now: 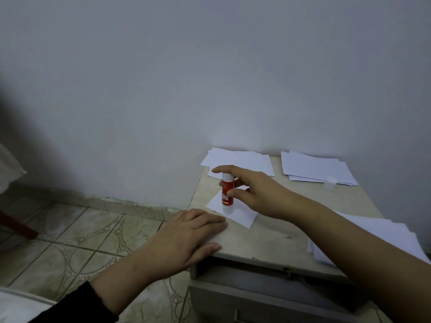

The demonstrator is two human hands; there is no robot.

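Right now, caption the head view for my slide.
Right hand holds a red glue stick upright on a small paper; left hand lies flat on the cabinet.

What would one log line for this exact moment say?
right hand: pinches glue stick upright on paper slip | left hand: flat on table edge | cap: off, by paper stack

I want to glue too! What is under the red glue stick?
A small white paper lies under the glue stick, on the table. The right hand holds the stick upright on it. The spot beneath its lower end is covered, so any glue there cannot be seen.
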